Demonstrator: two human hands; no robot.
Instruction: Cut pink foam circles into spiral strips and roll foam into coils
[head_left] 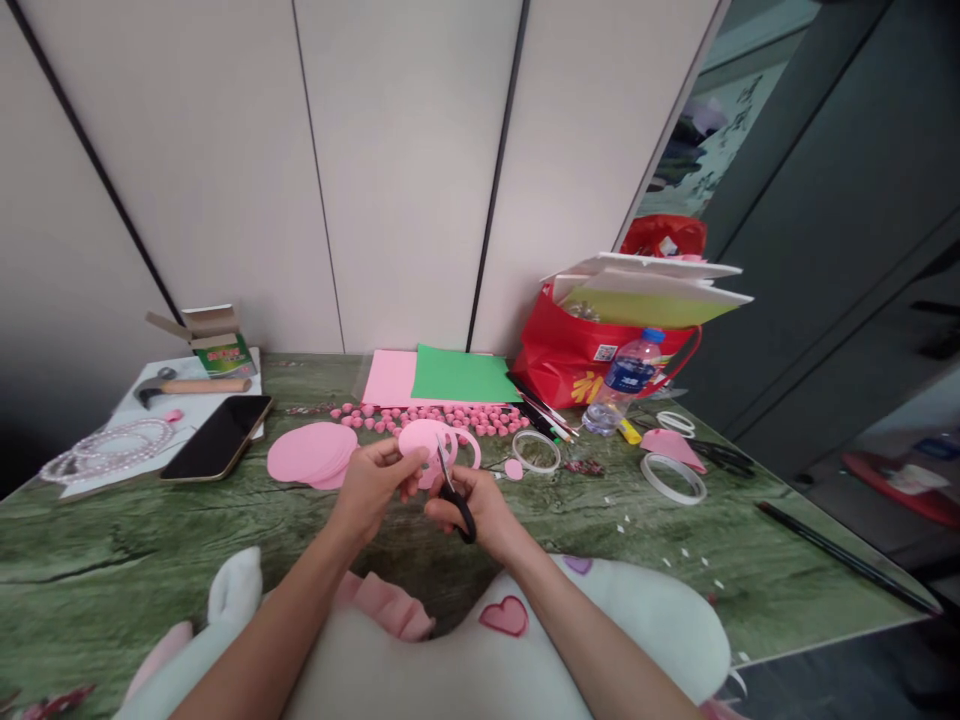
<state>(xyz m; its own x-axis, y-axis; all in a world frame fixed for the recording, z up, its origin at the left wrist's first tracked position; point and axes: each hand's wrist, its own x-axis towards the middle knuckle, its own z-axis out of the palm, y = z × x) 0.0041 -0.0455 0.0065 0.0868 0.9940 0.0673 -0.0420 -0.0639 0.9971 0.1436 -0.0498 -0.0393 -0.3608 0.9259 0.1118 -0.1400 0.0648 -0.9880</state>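
Between the fingers of my left hand [375, 488] is pinched a piece of pink paper [417, 437] with a rounded edge. My right hand [486, 512] grips scissors with black handles [462, 512], their blades pointing up and away at the paper's right side. Just behind the hands lies a pink paper ring [471, 452]; where it ends and the held paper begins is hard to make out. To the left, a fanned stack of pink paper circles [311, 452] rests on the table. A small pink disc [513, 469] lies right of the scissors.
Pink beads [442, 418] line the table before green paper [465, 376]. A phone [219, 438], a hammer [196, 387] and a bead string [112, 450] sit left. Right are tape rolls [673, 478], a bottle [624, 385] and a red bag [551, 350]. A plush [637, 620] lies under my forearms.
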